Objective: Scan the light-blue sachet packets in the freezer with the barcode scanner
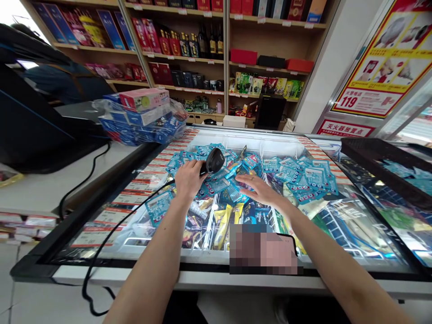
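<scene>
My left hand (189, 179) is wrapped round the handle of a black barcode scanner (215, 160), its head tilted over a spread of small blue packets (219, 185). The scanner's black cable (130, 211) runs down to the left past the freezer's front edge. Close to the right, my right hand (258, 189) reaches over the packets with its fingers stretched out; whether the fingertips touch a packet I cannot tell. Another pile of blue packets (312, 177) lies on the glass to its right. Below, a phone (288, 243) rests at the front edge, partly blurred out.
The glass-topped chest freezer (131, 249) holds wrapped ice creams and white wire dividers. Plastic-wrapped boxes (143, 112) stand at the back left, beside a dark monitor (30, 108). A black tray (374, 157) with more blue packets is at right. Stocked shelves (184, 58) line the back.
</scene>
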Demonstrator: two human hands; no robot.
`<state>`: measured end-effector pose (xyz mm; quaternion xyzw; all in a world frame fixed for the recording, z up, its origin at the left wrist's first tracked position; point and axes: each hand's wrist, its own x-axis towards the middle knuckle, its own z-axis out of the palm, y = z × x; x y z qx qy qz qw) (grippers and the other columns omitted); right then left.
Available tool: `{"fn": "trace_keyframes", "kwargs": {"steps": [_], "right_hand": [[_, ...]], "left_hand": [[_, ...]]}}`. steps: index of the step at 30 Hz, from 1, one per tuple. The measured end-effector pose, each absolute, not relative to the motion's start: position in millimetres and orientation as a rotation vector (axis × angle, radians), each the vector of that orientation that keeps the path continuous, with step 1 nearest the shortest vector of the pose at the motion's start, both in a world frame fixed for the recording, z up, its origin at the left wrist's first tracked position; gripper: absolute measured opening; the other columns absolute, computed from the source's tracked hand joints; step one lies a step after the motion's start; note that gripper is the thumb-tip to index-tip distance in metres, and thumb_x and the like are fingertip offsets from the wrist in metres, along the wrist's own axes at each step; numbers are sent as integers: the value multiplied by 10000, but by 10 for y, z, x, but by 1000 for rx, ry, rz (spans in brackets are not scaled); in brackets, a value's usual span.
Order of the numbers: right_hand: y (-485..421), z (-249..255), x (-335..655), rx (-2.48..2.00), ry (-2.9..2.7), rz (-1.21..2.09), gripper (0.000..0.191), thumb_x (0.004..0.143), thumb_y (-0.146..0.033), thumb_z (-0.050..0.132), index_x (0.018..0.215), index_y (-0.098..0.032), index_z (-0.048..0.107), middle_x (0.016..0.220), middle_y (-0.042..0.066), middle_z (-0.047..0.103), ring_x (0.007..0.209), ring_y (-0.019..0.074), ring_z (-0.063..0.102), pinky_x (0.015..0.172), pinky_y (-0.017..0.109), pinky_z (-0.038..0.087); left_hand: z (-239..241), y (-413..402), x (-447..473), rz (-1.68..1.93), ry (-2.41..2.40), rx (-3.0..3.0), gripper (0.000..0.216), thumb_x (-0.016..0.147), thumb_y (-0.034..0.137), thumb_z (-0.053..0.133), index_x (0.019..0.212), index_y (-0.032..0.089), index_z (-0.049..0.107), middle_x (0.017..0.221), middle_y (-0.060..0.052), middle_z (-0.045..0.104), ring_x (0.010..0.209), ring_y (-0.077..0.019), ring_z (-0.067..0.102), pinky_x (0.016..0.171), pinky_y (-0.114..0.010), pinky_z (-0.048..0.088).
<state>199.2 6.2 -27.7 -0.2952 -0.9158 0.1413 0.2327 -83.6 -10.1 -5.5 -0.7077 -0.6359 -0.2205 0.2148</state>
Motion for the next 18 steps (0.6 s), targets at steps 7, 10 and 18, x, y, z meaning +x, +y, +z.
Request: {"fn": "trace_keyframes", "kwargs": {"steps": [7, 10, 18], "right_hand": [[40, -265, 1725, -614, -2649, 274, 413, 906, -478, 504, 1314, -419, 477, 1426, -67, 458, 1307, 227, 427, 1063, 487, 361], [104, -270, 1775, -680, -2588, 287, 308, 945, -452, 431, 1165, -333, 611, 1306, -19, 580, 1219, 202, 514, 1011, 437, 417], [240, -442, 2068, -1092, -2224, 210, 436, 877, -583, 470, 1126, -251, 605, 1195, 64, 613, 1148, 245, 535, 963, 425, 444]], "left_hand": [[-55, -98, -873, -590, -1779, -1946, 335, 788, 330, 609, 1100, 217, 564, 984, -85, 628, 984, -290, 568, 793, -391, 427], [-58, -100, -888, -583, -1782, -1959, 335, 792, 328, 610, 1103, 213, 563, 991, -88, 626, 989, -291, 564, 792, -391, 420], [-54, -99, -863, -565, -1759, -1984, 324, 817, 357, 581, 1111, 220, 567, 1007, -88, 633, 1001, -282, 561, 802, -385, 412]]}}
